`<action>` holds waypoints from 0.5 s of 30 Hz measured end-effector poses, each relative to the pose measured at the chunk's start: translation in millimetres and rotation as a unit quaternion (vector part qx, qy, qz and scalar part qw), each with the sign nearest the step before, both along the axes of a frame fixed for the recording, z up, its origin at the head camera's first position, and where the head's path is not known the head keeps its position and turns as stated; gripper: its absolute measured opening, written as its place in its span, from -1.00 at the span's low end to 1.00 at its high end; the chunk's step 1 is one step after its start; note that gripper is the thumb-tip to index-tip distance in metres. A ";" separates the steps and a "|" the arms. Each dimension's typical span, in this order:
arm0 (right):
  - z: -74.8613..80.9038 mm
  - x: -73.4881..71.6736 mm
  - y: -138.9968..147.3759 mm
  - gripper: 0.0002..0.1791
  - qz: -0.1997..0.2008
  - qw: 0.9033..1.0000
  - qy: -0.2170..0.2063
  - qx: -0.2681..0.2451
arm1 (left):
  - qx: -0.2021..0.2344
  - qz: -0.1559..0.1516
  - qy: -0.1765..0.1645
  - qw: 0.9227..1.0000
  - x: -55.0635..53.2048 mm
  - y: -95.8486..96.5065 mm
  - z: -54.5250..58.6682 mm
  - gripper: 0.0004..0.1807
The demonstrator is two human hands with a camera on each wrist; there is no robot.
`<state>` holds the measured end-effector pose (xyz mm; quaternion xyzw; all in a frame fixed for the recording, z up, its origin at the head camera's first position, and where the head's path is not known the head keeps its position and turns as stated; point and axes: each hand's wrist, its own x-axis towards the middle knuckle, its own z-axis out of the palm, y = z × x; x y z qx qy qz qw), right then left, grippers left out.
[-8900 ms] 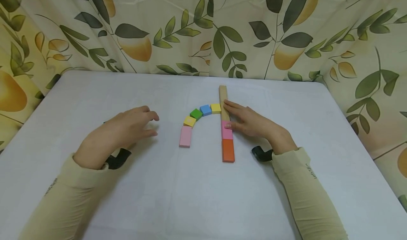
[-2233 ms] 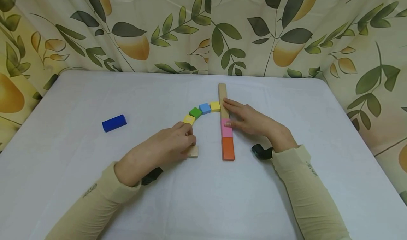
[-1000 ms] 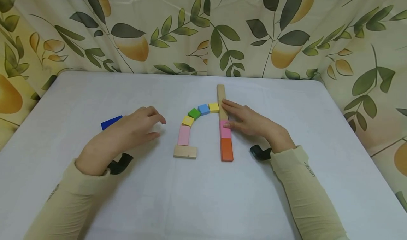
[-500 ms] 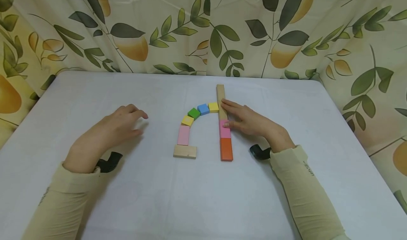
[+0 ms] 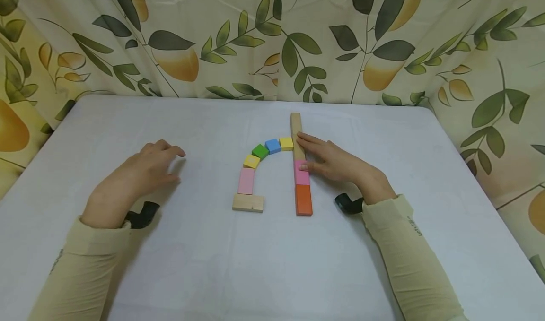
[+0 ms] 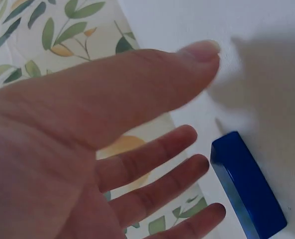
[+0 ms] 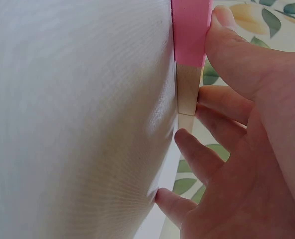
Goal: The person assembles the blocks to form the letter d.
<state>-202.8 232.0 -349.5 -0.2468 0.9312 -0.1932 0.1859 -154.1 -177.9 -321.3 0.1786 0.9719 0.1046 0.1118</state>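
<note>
My left hand (image 5: pixel 138 177) is above the left side of the table, holding nothing. In the left wrist view a dark blue block (image 6: pixel 249 184) lies just past its fingertips; the hand hides it in the head view. My right hand (image 5: pixel 334 162) rests against a straight column, fingertips on the plain wooden blocks (image 5: pixel 296 122), thumb on the bright pink block (image 5: pixel 301 177). An orange block (image 5: pixel 303 200) ends that column. From its left side curve a yellow block (image 5: pixel 286 143), a blue cube (image 5: pixel 272 146), a green block (image 5: pixel 259 151), another yellow block (image 5: pixel 251 161) and a pale pink block (image 5: pixel 246 181).
A plain wooden block (image 5: pixel 248 203) lies crosswise below the pale pink one. All the blocks lie on a white-covered table (image 5: pixel 264 264). Leaf-patterned cloth (image 5: pixel 238 37) hangs behind it. A black wrist device (image 5: pixel 142 215) sits under each wrist.
The left hand set the plain wooden block below the pale pink one, let go and drew back left, over the dark blue block. My right hand has stayed at the column.
</note>
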 end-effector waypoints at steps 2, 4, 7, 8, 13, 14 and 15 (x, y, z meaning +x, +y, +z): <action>0.2 -0.3 0.1 -0.19 0.000 1.000 0.000 0.000 | -0.003 0.005 -0.003 1.000 -0.5 -2.1 -0.3 -0.45; 0.3 -0.3 0.2 -0.18 0.001 1.000 0.001 0.000 | -0.001 0.009 -0.009 1.000 -0.9 -3.4 -0.5 -0.45; 0.0 -0.7 0.3 -0.18 0.003 1.000 0.001 0.000 | 0.002 0.013 -0.014 1.000 -1.7 -5.7 -1.3 -0.45; -0.1 -0.9 0.4 -0.18 0.004 1.000 0.001 -0.001 | 0.002 0.016 -0.015 1.000 -2.0 -6.4 -1.5 -0.45; -0.3 -0.9 0.2 -0.16 0.004 1.000 0.000 -0.005 | -0.001 0.026 -0.009 1.000 -3.2 -11.1 -2.5 -0.49; -0.1 -0.7 0.2 -0.15 0.004 1.000 0.000 -0.006 | -0.002 0.027 -0.008 1.000 -3.3 -11.9 -2.7 -0.49; 0.0 -0.6 0.0 -0.15 0.003 1.000 -0.001 -0.007 | -0.003 0.028 -0.008 1.000 -3.6 -12.6 -3.0 -0.50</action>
